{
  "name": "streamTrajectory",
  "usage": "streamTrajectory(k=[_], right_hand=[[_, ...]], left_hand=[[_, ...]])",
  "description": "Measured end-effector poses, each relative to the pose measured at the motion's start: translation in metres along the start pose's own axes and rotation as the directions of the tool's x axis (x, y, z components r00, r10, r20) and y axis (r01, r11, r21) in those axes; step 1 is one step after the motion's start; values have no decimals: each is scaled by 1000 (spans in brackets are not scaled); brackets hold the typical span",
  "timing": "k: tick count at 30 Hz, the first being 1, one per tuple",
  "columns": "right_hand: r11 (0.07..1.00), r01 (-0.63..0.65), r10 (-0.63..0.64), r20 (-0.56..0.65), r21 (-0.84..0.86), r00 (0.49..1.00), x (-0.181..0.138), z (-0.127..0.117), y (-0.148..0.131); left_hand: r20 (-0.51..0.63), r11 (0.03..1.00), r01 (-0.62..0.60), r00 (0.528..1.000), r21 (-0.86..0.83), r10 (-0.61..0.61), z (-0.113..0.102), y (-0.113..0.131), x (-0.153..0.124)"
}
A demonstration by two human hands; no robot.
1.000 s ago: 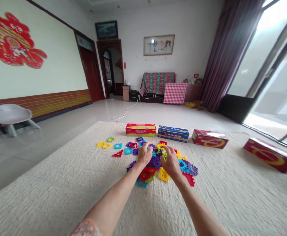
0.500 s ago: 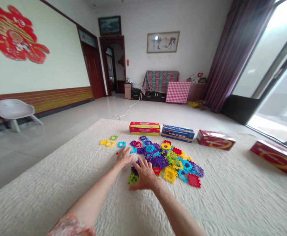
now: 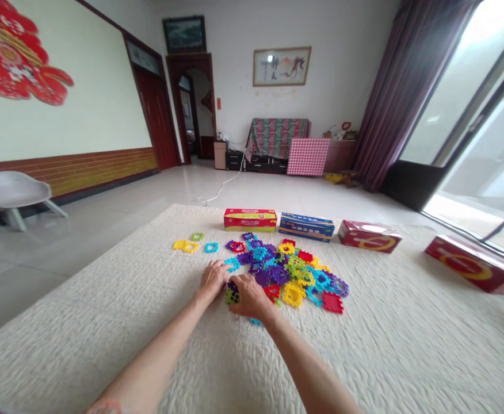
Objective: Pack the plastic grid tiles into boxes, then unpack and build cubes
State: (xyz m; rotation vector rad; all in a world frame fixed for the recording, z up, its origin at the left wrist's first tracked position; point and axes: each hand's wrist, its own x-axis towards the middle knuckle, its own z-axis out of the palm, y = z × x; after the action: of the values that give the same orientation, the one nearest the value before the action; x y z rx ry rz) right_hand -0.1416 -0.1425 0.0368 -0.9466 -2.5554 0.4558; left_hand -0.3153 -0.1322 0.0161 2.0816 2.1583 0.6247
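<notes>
A heap of flat, toothed plastic tiles [image 3: 293,273] in purple, yellow, cyan, green and red lies on a cream quilted mat [image 3: 385,345]. My left hand [image 3: 212,278] and my right hand [image 3: 248,296] meet at the heap's near left edge. Their fingers curl around a green lattice tile [image 3: 232,296] with a purple piece just above it. The fingertips of both hands are partly hidden. A few loose tiles [image 3: 187,246] lie apart to the left.
Along the mat's far edge stand a red-and-yellow box [image 3: 249,219], a blue box [image 3: 306,226] and a red box [image 3: 369,236]; another red box [image 3: 470,264] lies far right. A white chair [image 3: 10,192] stands by the left wall, and a cable [image 3: 220,187] crosses the floor.
Both hands left the top of the heap and came down to its near left edge. A half second ago they lay flat and spread; now they have closed together on the green tile.
</notes>
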Motion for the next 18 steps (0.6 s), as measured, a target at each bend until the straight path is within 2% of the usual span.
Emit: streamTrajectory(k=[9,18], right_hand=[[997,-61,66,-111,50,992,-2,10,1],[972,-172,203,-211,158,956,-3,15,2]], left_hand=[[37,999,-30,999,-14,30,-11,2,-21],[-25,983,95,995,-157,-100,-11,10,-33]])
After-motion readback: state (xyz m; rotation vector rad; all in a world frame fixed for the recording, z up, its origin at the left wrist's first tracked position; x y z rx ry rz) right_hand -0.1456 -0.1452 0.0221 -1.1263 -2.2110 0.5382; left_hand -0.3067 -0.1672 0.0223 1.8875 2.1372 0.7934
